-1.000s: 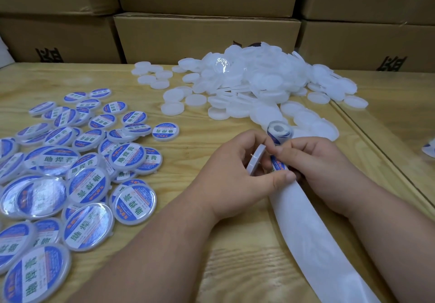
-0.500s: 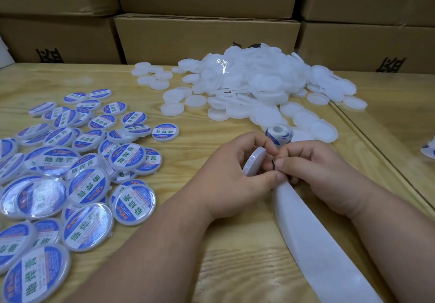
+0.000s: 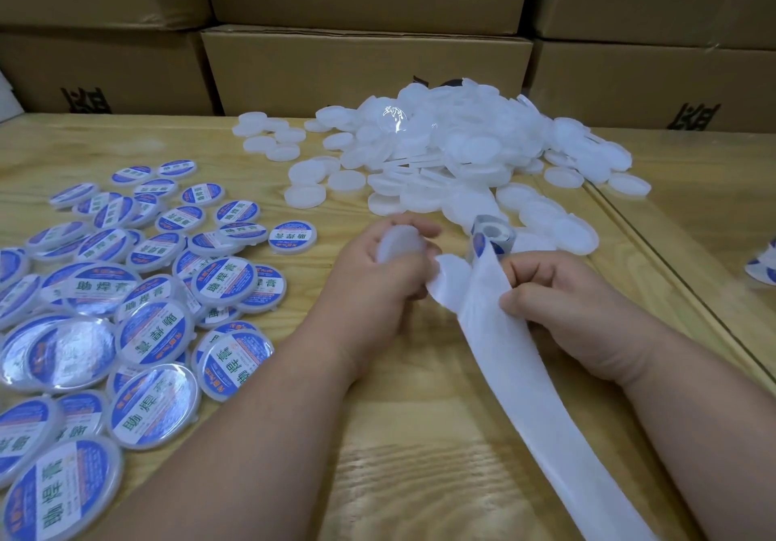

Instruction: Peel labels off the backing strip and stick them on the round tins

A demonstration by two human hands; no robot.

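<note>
Left hand [image 3: 378,284] curls round a plain white round tin [image 3: 399,244], fingers over its top edge, image blurred there. A peeled label [image 3: 451,273] sits just right of that hand, face away, showing white; whether the left fingertips touch it I cannot tell. Right hand [image 3: 575,313] pinches the white backing strip [image 3: 504,351], thumb on the strip's right edge, fingers curled under. The strip runs from the small label roll [image 3: 491,236] standing on the worktop [image 3: 420,456] just beyond the hands, past the right hand, and off the lower right edge of the view. The roll shows blue printing on its outer wrap.

Left of the hands, a spread of labelled tins [image 3: 126,309] with blue and white printed labels, many overlapping, lies on the worktop out to the left edge. Beyond the hands, a heap of unlabelled white tins [image 3: 453,149] is piled up, with loose ones scattered round it. Brown cardboard boxes [image 3: 361,70] are stacked along the back. At the right edge, a blue and white scrap [image 3: 762,265] lies on the adjoining surface, partly cut off.
</note>
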